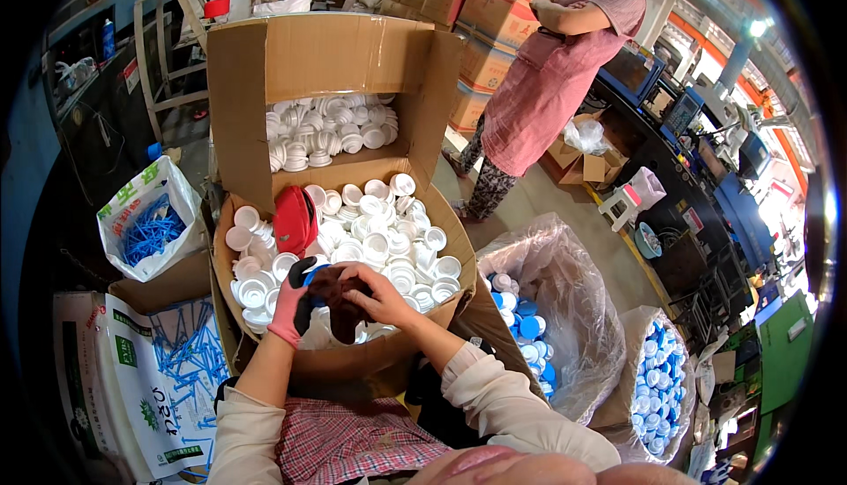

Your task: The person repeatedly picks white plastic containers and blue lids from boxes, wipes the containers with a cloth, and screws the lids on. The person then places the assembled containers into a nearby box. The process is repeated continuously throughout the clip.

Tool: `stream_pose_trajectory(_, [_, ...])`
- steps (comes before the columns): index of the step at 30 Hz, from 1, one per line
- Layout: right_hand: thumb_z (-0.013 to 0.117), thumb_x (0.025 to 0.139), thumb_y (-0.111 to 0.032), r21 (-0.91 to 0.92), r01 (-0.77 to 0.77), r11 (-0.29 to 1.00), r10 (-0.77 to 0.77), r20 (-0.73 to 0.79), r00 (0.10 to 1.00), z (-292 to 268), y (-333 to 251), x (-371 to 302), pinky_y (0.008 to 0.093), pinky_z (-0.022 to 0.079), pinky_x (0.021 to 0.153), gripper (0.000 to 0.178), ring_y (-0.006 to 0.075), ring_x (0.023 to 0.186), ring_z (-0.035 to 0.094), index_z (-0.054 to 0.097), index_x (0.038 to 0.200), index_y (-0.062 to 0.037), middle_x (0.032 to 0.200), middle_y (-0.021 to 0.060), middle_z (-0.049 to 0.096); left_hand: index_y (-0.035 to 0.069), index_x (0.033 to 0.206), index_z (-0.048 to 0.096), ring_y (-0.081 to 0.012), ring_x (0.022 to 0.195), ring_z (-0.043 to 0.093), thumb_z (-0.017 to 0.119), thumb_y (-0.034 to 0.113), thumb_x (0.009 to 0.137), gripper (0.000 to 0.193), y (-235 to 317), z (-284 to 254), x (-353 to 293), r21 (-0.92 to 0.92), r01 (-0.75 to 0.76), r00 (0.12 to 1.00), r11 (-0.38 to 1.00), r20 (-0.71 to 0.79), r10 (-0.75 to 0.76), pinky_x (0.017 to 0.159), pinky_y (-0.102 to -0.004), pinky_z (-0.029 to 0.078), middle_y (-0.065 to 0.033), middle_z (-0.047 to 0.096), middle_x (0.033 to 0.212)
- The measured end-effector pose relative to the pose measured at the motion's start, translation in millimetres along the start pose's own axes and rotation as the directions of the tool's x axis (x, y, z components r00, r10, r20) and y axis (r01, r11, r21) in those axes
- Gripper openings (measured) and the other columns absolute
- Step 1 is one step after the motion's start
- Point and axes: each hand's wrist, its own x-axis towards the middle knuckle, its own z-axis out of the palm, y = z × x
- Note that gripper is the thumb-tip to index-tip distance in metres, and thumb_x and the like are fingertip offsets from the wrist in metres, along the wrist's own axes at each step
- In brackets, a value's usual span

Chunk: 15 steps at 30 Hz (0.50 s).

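My left hand (294, 307), in a pink and black glove, is closed at the near side of an open cardboard box (331, 363). Its fingers grip the edge of a small blue piece (312, 275), perhaps a cap, mostly hidden. Bare, my right hand (381, 296) pinches a dark reddish-brown, crumpled thing (339, 298) that looks like cloth; it lies between both hands. Below and beyond them, the box is heaped with white round plastic caps (377, 247). On the heap rests a red zipped pouch (296, 220).
More white caps (331, 127) fill a box behind. Blue strips lie in a white bag (181, 251) and a carton on the left. Plastic-lined containers of blue and white caps (657, 388) stand right. Another person (547, 79) in pink stands beyond, near stacked cartons (494, 26).
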Motion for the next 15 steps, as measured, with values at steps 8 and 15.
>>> stream_pose_trajectory(8, [0.063,0.077,0.002,-0.239,0.027,0.971,-0.09,-0.254,0.963,24,-10,3,0.0353,0.042,0.093,0.026,0.0305,0.109,0.052,0.057,0.102,-0.0052,0.115,0.0132,0.052,0.001,0.109,0.061,-0.017,0.097,0.062,0.062,0.005,0.084,0.025,-9,14,-3,0.408,-0.337,0.941,0.848,0.148,0.303,0.083,-0.0285,0.05,-0.0079,0.065,0.107])
stream_pose_trajectory(15, [0.064,0.079,0.0,-0.294,-0.014,0.956,-0.035,-0.16,0.986,42,-9,-14,0.0348,0.046,0.082,0.023,0.0304,0.094,0.056,0.059,0.101,-0.0026,0.101,0.0131,0.053,0.018,0.136,0.041,-0.0232,0.101,0.059,0.044,0.045,0.097,0.047,-2,22,1,-0.272,0.051,0.996,0.961,0.083,-0.029,0.085,-0.0356,0.052,-0.0123,0.057,0.115])
